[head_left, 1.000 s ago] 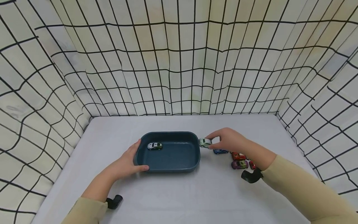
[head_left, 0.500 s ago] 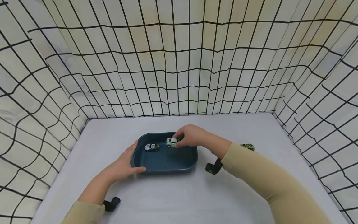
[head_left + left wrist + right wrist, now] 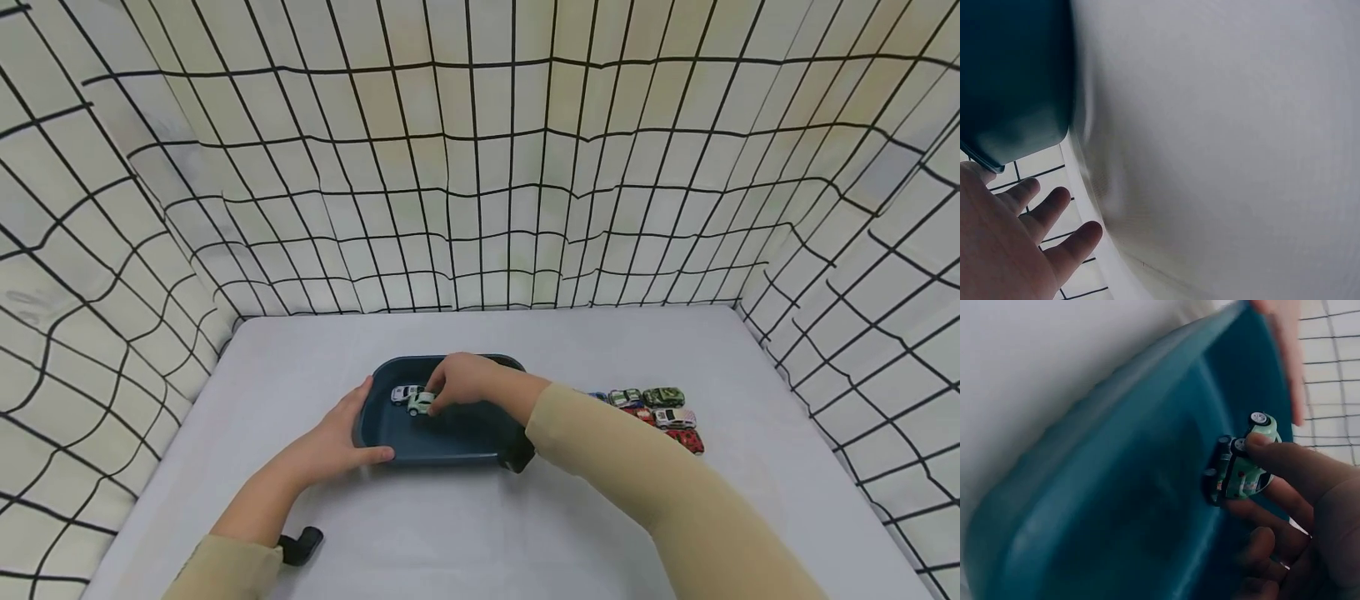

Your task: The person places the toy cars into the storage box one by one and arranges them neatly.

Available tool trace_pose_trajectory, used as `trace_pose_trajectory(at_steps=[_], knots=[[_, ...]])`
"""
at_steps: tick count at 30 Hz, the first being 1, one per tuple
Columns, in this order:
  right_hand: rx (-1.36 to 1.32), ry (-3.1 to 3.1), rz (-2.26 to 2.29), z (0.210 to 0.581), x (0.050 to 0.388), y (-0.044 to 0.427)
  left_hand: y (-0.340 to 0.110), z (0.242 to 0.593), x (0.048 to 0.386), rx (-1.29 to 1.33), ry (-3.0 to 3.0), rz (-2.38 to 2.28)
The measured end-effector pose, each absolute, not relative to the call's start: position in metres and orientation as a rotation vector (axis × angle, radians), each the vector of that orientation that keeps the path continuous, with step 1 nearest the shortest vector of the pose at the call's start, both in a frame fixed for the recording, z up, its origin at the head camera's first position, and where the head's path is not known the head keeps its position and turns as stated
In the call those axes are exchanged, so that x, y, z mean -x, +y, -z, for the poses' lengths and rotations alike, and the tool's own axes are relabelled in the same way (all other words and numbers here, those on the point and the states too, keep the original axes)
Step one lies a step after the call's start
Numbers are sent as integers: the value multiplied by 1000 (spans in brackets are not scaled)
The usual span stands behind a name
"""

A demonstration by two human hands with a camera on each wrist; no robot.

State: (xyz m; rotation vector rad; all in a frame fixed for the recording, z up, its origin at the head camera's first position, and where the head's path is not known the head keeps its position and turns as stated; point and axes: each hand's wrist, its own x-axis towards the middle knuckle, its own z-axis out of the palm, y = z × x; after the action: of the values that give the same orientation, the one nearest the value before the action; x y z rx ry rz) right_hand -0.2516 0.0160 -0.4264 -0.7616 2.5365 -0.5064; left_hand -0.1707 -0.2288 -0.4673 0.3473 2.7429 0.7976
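R fingers [image 3: 1294,499] pinch mint car [image 3: 419,405] in tray [image 3: 442,440] (L fingers [image 3: 1047,215] apart @ rim [image 3: 442,460]).

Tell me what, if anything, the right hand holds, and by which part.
The right hand holds a pale green toy car, its fingers pinching it by the body, the thumb on one side near a wheel; the opposite contact is unclear.
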Motion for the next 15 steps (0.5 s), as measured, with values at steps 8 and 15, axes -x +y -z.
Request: trace_pose_trajectory(at_steps=[8, 15], knots=[[680, 2578, 330, 439, 243, 3, -228, 466, 170, -336, 2736, -812], [694, 2596, 306, 446, 238, 2, -228, 466, 170, -342, 2725, -824]])
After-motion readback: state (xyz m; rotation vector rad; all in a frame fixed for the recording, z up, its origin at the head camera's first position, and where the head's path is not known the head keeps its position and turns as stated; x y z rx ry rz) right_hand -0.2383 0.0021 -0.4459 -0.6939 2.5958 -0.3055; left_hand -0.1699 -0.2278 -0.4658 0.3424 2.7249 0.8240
